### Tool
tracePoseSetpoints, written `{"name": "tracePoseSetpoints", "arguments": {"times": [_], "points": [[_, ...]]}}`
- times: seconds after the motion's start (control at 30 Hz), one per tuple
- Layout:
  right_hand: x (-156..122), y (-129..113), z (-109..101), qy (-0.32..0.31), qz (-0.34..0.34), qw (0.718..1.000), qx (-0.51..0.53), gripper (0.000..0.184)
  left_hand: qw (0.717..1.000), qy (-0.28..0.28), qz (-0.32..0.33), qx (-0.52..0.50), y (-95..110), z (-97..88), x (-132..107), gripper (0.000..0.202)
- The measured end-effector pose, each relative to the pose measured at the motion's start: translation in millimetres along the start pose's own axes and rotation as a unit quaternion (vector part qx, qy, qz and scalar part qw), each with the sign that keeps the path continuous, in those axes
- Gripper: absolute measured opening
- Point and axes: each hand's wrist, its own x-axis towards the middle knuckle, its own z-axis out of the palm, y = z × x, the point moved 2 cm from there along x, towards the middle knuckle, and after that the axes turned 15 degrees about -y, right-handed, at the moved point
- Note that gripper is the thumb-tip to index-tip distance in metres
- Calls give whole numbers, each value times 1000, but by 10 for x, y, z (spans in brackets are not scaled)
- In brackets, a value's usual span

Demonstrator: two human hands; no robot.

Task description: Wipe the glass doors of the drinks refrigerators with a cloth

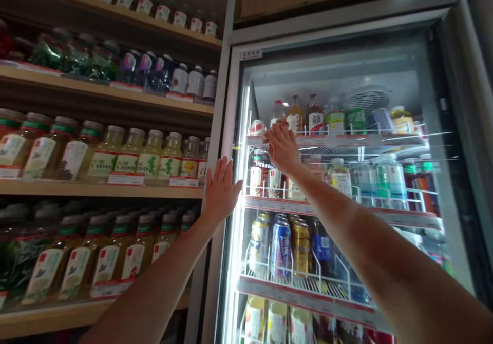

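Observation:
My left hand lies flat and open against the white left frame of the drinks fridge. My right hand reaches into the fridge at the front edge of the top wire shelf, its fingers curled against a bottle standing there beside a red and white can. What the fingers grip is hidden by the back of the hand. Below it stand bottles with red labels and a row of cans.
The fridge door stands swung out at the right. Wooden shelves at the left carry rows of juice and tea bottles. More bottles fill the fridge's lower shelves.

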Motion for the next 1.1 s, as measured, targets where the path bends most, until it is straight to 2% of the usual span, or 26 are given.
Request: {"name": "tracePoseSetpoints", "arguments": {"times": [0.1, 0.2, 0.27, 0.33, 0.37, 0.43, 0.5, 0.53, 0.67, 0.7, 0.73, 0.83, 0.9, 0.93, 1.03, 1.1], "points": [[-68, -305, 157, -70, -69, 995, 5, 41, 1000, -2, -3, -1, -45, -18, -69, 59], [-435, -633, 329, -149, -151, 977, 3, 41, 1000, -7, -7, -7, -120, -62, -141, 62], [-690, -717, 374, -185, -210, 960, 2, 40, 1000, -6, -15, -8, -175, -95, -184, 63], [-834, -643, 342, -182, -217, 959, -1, 40, 1000, -6, -19, -8, -207, -116, -218, 63], [-859, -559, 304, -165, -186, 969, -3, 40, 1000, -4, -18, -9, -209, -119, -233, 62], [-879, -363, 217, -109, -80, 991, -13, 39, 1000, -3, -8, -9, -173, -104, -259, 60], [-950, -236, 159, -67, -9, 997, -28, 40, 1000, -5, 2, -10, -94, -67, -284, 58], [-1020, -216, 150, -63, -17, 997, -37, 40, 1000, -8, 5, -12, -42, -43, -297, 58], [-1388, -160, 132, -113, -180, 975, -70, 41, 999, -23, 20, -21, 200, 54, -340, 57], [-1443, -76, 93, -112, -177, 975, -72, 41, 999, -25, 29, -23, 262, 76, -349, 57], [-1471, 43, 36, -96, -139, 983, -70, 41, 999, -27, 37, -25, 322, 100, -357, 57], [-1514, 437, -163, -12, 54, 997, -55, 42, 998, -27, 54, -34, 494, 182, -377, 57], [-1619, 534, -219, 3, 92, 994, -55, 43, 997, -30, 62, -43, 606, 243, -388, 56], [-1703, 518, -216, -9, 74, 995, -59, 42, 996, -33, 67, -47, 663, 271, -392, 56], [-1993, 388, -157, -101, -52, 990, -80, 42, 994, -42, 80, -60, 834, 330, -391, 57], [-2086, 427, -178, -134, -96, 982, -96, 43, 992, -44, 94, -66, 942, 348, -383, 57]]}}
